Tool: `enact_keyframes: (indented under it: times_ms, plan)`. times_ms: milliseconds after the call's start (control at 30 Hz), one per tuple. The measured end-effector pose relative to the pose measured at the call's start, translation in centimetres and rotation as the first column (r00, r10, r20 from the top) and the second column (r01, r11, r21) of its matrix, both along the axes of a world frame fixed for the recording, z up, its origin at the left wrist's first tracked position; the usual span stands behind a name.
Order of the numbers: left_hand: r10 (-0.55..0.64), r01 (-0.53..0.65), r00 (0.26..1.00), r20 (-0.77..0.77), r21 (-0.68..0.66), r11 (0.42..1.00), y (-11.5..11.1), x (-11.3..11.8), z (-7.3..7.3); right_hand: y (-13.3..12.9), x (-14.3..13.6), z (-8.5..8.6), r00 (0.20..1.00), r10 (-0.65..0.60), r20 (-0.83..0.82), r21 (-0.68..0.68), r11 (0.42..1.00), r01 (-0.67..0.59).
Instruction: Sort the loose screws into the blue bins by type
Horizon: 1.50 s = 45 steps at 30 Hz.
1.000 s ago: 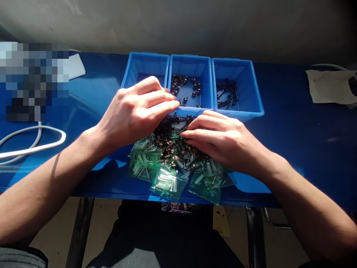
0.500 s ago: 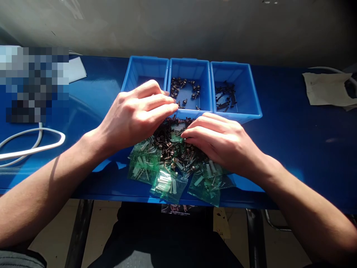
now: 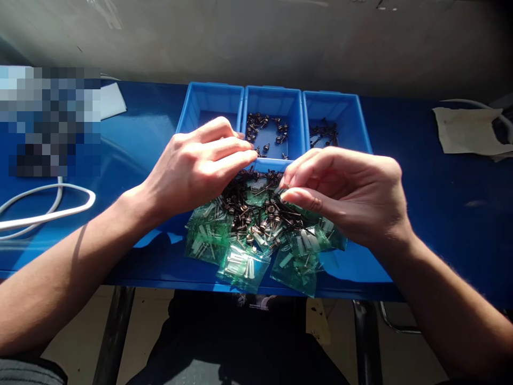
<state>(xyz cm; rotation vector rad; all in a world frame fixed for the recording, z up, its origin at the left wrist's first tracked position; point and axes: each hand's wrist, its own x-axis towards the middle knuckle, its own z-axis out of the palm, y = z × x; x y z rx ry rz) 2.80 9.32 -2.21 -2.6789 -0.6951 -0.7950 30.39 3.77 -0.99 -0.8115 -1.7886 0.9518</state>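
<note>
My left hand (image 3: 204, 160) reaches over the near rim of the bins, its fingers stretched out and its thumb hidden below. Its fingertips are at the front edge of the middle bin. My right hand (image 3: 348, 192) is turned so that thumb and fingertips come together in a pinch above the pile; whatever is between them is too small to name. Under both hands lies a heap of dark loose screws (image 3: 244, 211). Green-tinted plastic bags (image 3: 242, 264) with white wall plugs and screws lie along its near side.
Three blue bins stand behind the heap: a left bin (image 3: 216, 86), a middle bin (image 3: 273, 91) with short washer-head screws, and a right bin (image 3: 336, 97) with longer dark screws. A white cable (image 3: 76, 187) curls at left; brown paper (image 3: 460, 131) lies at right.
My right hand has lifted from the heap and rolled thumb-side toward me, moving slightly right, with its fingertips pinched. My left hand has stayed nearly still.
</note>
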Motion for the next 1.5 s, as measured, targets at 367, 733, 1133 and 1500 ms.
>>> enact_keyframes:
  times_ms: [367, 733, 1133, 1500]
  plan:
    - [-0.054, 0.053, 0.998, 0.012, 0.046, 0.998, 0.2, -0.1, 0.1, 0.0, 0.6, 0.5, 0.969, -0.177, 0.171, 0.230, 0.964, 0.135]
    - [0.026, -0.026, 1.000, -0.018, -0.012, 1.000, -0.1, 0.2, 0.2, 0.8, 0.6, -1.5, 0.792, 0.027, 0.609, 0.434, 0.825, -0.362]
    - [0.027, -0.028, 0.999, -0.022, -0.016, 0.999, -0.2, 0.1, 0.3, 0.4, 0.1, -1.8, 0.797, -0.059, 0.601, 0.500, 0.806, -0.318]
    - [0.029, -0.028, 0.999, 0.014, -0.054, 0.998, -0.2, 0.1, 0.2, 0.2, 0.2, -1.3, 0.859, -0.111, 0.499, 0.466, 0.870, -0.159]
